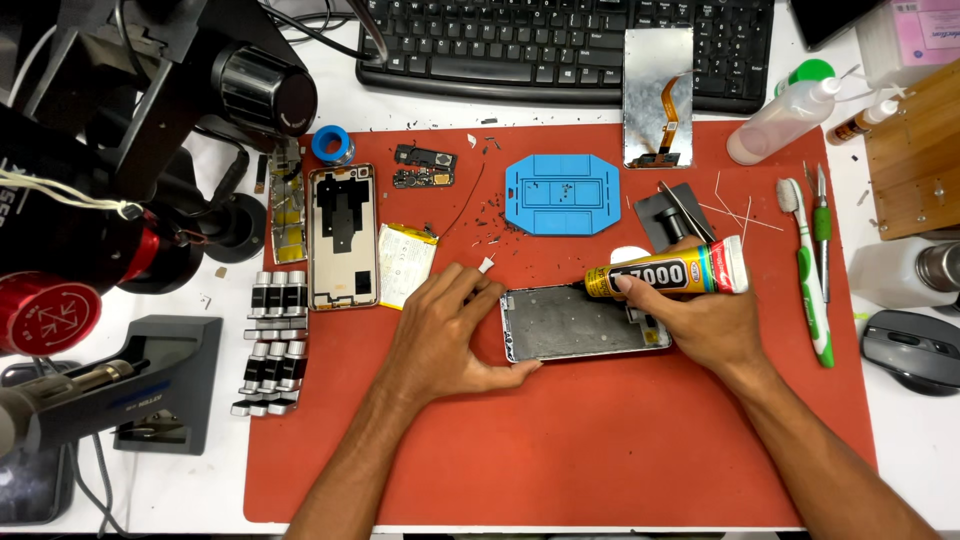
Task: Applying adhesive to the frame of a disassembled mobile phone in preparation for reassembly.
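On the matt red rubbery mat [560,440] lies a dull grey metal phone frame [580,322]; just above it, a glossy plastic glue tube [668,273]; farther up, a smooth blue silicone pad [561,194].

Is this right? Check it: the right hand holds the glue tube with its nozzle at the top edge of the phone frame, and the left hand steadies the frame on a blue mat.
One thing is wrong: the mat is red, not blue, as the head view shows. The right hand does hold the glue tube with its nozzle at the top edge of the phone frame, and the left hand steadies that frame.
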